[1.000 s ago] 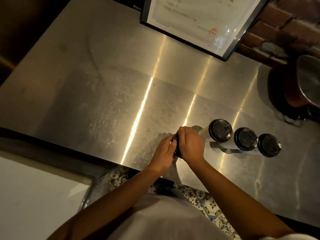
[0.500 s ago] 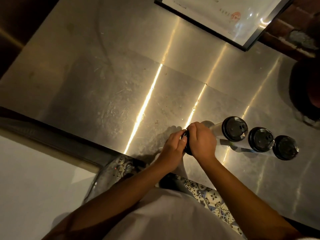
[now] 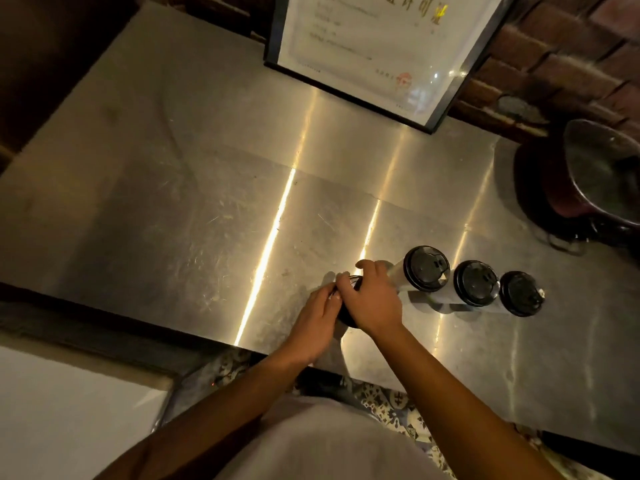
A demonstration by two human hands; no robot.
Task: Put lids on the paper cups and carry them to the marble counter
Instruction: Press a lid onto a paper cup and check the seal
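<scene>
Compared with a second back, our right hand (image 3: 372, 299) has splayed a bit, index finger lifted, while it and our left hand (image 3: 317, 323) keep gripping the round black plastic lid (image 3: 346, 318) on the fourth paper cup (image 3: 334, 351) at the brushed steel table (image 3: 173, 209) edge, so we'd guess it's nearly seated. Three black-lidded white paper cups (image 3: 476, 284) wait just right; a dark metal pot (image 3: 602, 178) and framed certificate (image 3: 377, 46) sit farther back, out of the way.

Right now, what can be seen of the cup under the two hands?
Little shows of the cup: a pale wall below the hands, standing near the front edge of the steel counter. A black lid sits on top, mostly covered. The left hand and right hand both curl over the lid's rim. Whether it is fully seated cannot be told.
</scene>
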